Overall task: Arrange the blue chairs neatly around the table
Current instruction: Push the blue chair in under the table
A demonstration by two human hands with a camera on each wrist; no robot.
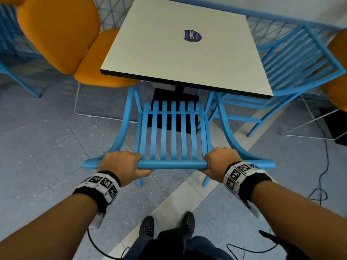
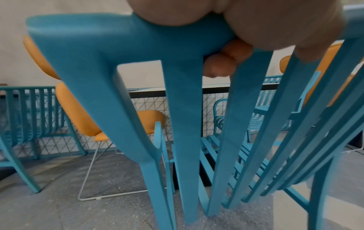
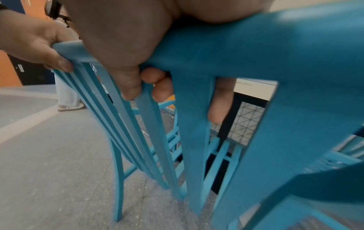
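- Firmly, the left hand (image 1: 120, 164) and the right hand (image 1: 220, 162) were both clamped on the top rail (image 1: 171, 164) of the near blue chair (image 1: 171, 134), one at each end, fingers (image 2: 222, 65) curled under the rail and thumbs on the near side.
- That chair faced the white table (image 1: 180, 45) squarely, its slatted seat pointing at the near edge and its front just beneath the tabletop, though most of the seat lay outside the edge.
- A second blue chair (image 1: 293, 59) stood at the table's right side, set at an angle to it rather than square, with part of its frame under the corner.
- An orange chair (image 1: 62, 34) sat at the left side, and a purple sticker (image 1: 193, 36) lay on the tabletop.
- By my judgement the job was about midway: the held chair was lined up and needed only a push further in, while the right-hand chair looked in need of straightening.
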